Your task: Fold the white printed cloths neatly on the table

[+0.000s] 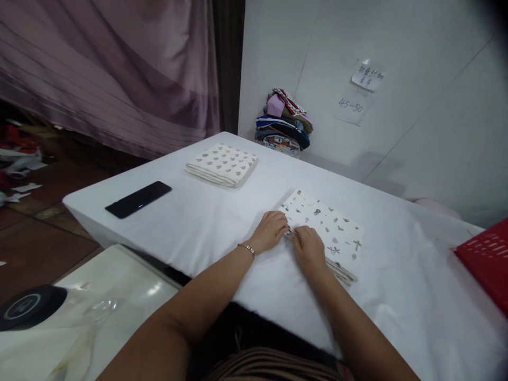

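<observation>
A folded white cloth [335, 227] printed with small grey and dark figures lies on the white-covered table [234, 233], close to me. Both of my hands meet at its near left corner. My left hand [272, 230], with a bracelet at the wrist, has its fingers closed on the layered edge there. Beside it, almost touching, my right hand [309, 246] pinches the same edge. The fingertips partly hide what lies between them. Further back rests a second folded cloth [224, 164], white with a grey leaf-like pattern, apart from both hands.
A black phone-like slab [138, 199] lies near the table's left edge. Against the wall stands a pile of folded clothes [283, 124]. A red perforated object [486, 259] is at the right. At lower left, a dark round object [32, 307] sits on a pale surface [119, 291].
</observation>
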`<state>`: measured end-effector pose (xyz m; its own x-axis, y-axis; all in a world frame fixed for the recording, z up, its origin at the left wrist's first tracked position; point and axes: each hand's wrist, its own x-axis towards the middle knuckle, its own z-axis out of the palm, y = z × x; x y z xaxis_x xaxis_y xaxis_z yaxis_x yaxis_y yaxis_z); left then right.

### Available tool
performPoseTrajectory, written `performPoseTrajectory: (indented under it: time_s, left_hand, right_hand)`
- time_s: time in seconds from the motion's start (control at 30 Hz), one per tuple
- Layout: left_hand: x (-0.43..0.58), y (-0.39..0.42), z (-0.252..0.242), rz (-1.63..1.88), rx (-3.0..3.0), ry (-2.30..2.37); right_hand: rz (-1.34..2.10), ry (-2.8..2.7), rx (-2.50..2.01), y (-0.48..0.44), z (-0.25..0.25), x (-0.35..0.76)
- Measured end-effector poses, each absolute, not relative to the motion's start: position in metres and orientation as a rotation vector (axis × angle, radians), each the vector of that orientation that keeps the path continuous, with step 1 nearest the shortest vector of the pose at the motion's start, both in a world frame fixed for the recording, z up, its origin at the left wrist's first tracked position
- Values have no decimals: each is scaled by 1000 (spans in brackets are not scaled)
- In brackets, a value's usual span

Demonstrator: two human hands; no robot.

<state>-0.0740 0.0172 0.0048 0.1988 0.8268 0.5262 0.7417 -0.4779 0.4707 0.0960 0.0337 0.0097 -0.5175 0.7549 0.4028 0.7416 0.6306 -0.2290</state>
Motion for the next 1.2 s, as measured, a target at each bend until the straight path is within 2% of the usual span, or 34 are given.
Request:
performPoseTrajectory:
  time_s: [0.2,0.5,1.2]
  left_hand:
    - [-73,18,3,1168,2310,1557]
    - [-75,20,2,1165,2273,1622]
    - [-77,21,0,1105,2273,1679]
  right_hand:
    - [30,-2357,-1236,33,11,91]
    - [234,-2205,-1157,35,4,94]
    - [211,-2204,-1283,30,6,92]
